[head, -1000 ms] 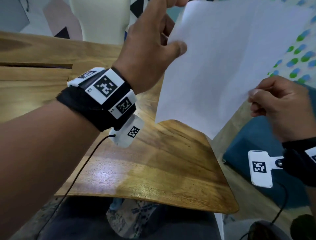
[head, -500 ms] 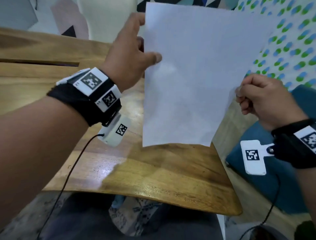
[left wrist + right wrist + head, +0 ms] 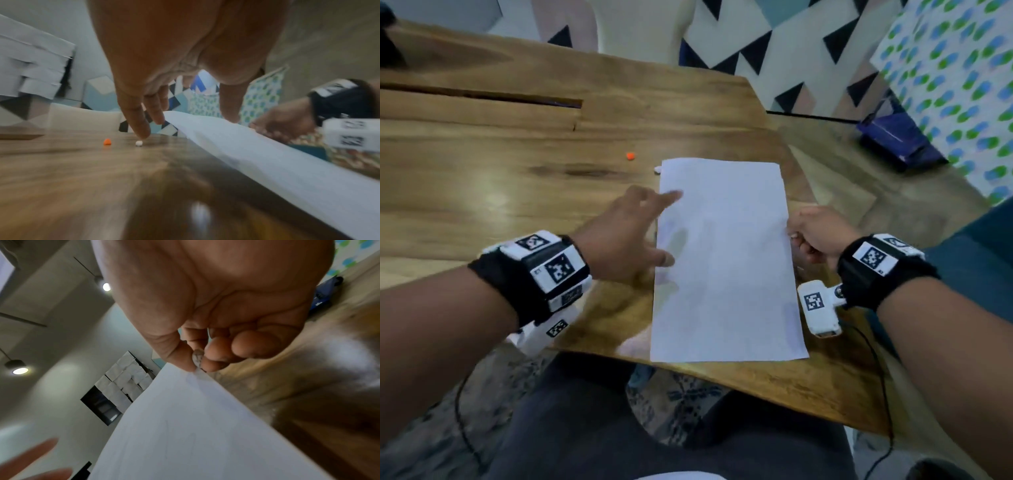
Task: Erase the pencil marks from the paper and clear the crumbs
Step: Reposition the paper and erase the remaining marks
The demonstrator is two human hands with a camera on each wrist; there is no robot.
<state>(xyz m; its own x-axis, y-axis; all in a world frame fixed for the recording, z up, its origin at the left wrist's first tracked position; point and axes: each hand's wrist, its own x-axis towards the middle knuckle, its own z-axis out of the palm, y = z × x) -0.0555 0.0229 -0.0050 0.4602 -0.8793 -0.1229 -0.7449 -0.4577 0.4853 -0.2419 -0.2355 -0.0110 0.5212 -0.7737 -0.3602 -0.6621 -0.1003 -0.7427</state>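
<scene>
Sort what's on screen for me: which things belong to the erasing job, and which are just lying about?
Job:
- paper, on the table
- right hand, pinching the paper's right edge
- left hand, fingers spread at its left edge
- small white bit, maybe an eraser piece

Lying about:
- orange bit
- purple box on the floor

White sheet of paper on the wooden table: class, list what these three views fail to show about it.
- White sheet of paper, head view: any remaining pencil marks are too faint to confirm.
- Right wrist view: the right hand hides what its fingertips pinch at the edge.
- Left wrist view: motion blur; the left hand blocks the sheet's far end.
</scene>
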